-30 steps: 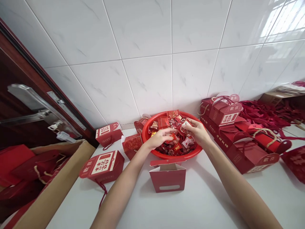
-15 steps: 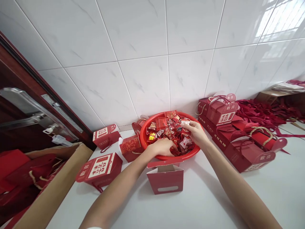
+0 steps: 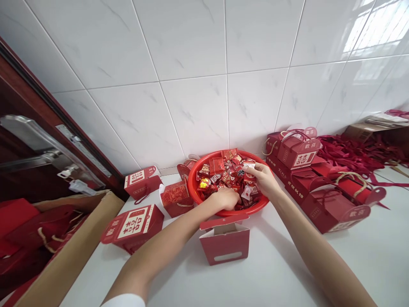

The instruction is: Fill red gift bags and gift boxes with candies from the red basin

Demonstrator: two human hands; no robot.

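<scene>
A round red basket (image 3: 193, 184) full of small wrapped sweets (image 3: 217, 166) stands against the tiled wall. My left hand (image 3: 227, 198) is down among the sweets at the basket's near side, its fingers curled; what they hold, if anything, is hidden. At the right rim, my right hand (image 3: 262, 175) pinches a small white and red packet (image 3: 249, 165) between thumb and fingers. Just in front of the basket, an open red box (image 3: 226, 245) sits on the white surface, its flap raised; neither hand touches it.
Closed red boxes (image 3: 134, 225) and a patterned red box (image 3: 177, 198) stand left of the basket. More boxes (image 3: 298, 157) are piled at right, beside red ribbons (image 3: 348, 149). A cardboard carton (image 3: 83, 232) of red items is at lower left, near a door handle (image 3: 35, 160).
My left hand has moved slightly right within the basket and its fingers are more curled. My right hand holds its packet in nearly the same place.
</scene>
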